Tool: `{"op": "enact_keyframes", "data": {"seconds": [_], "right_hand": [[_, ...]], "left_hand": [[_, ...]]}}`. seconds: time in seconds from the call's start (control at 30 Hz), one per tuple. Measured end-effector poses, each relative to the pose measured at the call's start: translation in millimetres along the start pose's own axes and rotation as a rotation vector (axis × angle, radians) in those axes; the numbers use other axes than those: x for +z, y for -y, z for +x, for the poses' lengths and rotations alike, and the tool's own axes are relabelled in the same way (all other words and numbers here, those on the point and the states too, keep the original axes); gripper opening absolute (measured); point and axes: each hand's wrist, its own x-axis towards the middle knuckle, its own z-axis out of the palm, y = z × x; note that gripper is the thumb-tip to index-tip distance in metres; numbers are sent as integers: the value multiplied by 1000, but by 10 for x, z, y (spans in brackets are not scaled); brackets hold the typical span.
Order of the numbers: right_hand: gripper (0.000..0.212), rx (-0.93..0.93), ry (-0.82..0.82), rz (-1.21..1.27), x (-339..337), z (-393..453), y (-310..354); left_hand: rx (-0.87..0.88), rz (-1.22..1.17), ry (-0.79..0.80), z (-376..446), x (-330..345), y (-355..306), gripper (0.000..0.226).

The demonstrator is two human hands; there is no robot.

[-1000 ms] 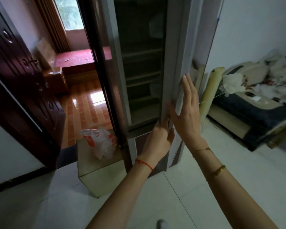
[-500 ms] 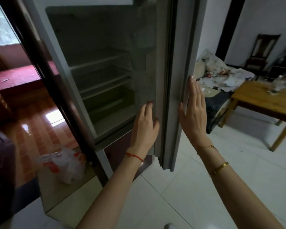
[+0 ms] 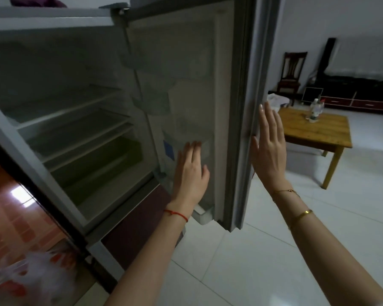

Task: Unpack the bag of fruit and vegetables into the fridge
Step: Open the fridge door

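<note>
Fridge door point(image 3: 192, 102) swung wider than a second ago, bare shelves point(image 3: 75, 120) exposed; left hand point(image 3: 189, 173) and right hand point(image 3: 269, 146) flat, grip released; bag point(image 3: 31, 279) untouched at lower left: loading can begin.

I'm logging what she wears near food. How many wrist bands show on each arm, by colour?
Red string, left wrist: 1
Gold bracelets, right wrist: 2, a thin chain and a bangle
Total: 3
</note>
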Motion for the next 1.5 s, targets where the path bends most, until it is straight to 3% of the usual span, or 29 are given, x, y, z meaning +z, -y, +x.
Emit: {"op": "enact_keyframes", "data": {"seconds": [0.4,0.57,0.97,1.5], "right_hand": [[69,11,45,9,530,491,-1123],[56,-48,136,160,679,702,-1526],[62,24,347,262,1526,1263,-2341],[57,148,440,440,2508,1963,-2810]], "left_hand": [[185,81,-53,811,867,-398,58],[176,87,-69,1195,1275,-645,61],[137,161,-88,2171,1979,-949,61],[155,271,-85,3287,2616,-783,58]]}}
